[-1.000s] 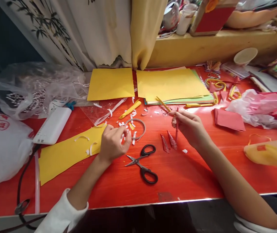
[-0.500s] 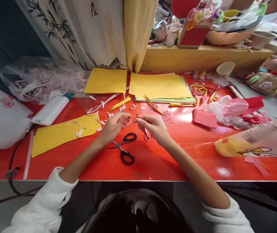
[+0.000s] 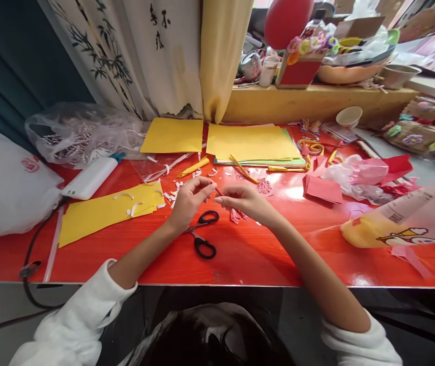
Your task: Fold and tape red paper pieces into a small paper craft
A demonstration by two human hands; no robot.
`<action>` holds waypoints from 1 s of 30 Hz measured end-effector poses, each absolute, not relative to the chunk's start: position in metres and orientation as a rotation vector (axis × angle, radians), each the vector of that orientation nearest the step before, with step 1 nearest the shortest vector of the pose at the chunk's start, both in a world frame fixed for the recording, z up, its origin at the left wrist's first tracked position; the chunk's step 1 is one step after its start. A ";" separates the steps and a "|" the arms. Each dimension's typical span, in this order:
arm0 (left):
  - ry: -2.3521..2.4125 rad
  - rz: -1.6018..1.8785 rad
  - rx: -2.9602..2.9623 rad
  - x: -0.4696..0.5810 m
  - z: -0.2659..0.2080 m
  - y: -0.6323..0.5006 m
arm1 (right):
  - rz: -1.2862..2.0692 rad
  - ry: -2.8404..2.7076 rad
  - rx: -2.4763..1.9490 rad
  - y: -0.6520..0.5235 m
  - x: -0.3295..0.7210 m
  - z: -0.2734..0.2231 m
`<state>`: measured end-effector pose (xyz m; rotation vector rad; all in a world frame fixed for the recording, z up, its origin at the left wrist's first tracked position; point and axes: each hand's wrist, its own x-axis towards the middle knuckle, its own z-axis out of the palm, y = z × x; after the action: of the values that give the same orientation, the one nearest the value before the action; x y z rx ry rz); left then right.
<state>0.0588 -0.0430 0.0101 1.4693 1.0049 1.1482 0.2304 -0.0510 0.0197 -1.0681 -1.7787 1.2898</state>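
Note:
Between my two hands, above the red table (image 3: 255,259), is a thin red paper strip (image 3: 219,192). My left hand (image 3: 191,202) is closed, thumb and forefinger pinched at the strip's left end. Thumb and fingers of my right hand (image 3: 248,203) pinch the same strip from the right. Black-handled scissors (image 3: 193,230) lie just below my left hand, their blades partly hidden by the wrist. Small red paper scraps (image 3: 235,216) rest beneath my right hand. White paper bits (image 3: 169,197) are scattered beside my left hand.
Yellow sheets (image 3: 251,142) are stacked at the back, and yellow paper strips (image 3: 106,211) lie on the left near a white power strip (image 3: 91,178). To the right are red paper pieces (image 3: 322,189), crumpled wrapping (image 3: 358,175) and a printed plastic bag (image 3: 404,218).
My left hand has come in to the red strip, closing the gap between the hands. The strip is now pinched from both sides. The camera view has shifted slightly.

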 end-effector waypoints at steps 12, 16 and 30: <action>1.060 1.052 1.676 0.050 0.010 -0.042 | 1.367 -1.706 -1.162 -0.061 0.213 0.018; 1.031 1.059 1.619 0.049 0.008 -0.041 | 1.383 -1.733 -1.178 -0.061 0.213 0.020; 1.020 0.998 1.745 0.047 0.003 -0.035 | 1.576 -1.572 -1.173 -0.060 0.210 0.015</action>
<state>0.0470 -0.0345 0.0026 1.7452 1.0200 0.9984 0.2100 -0.0604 0.0151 -1.1732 -1.5720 1.5760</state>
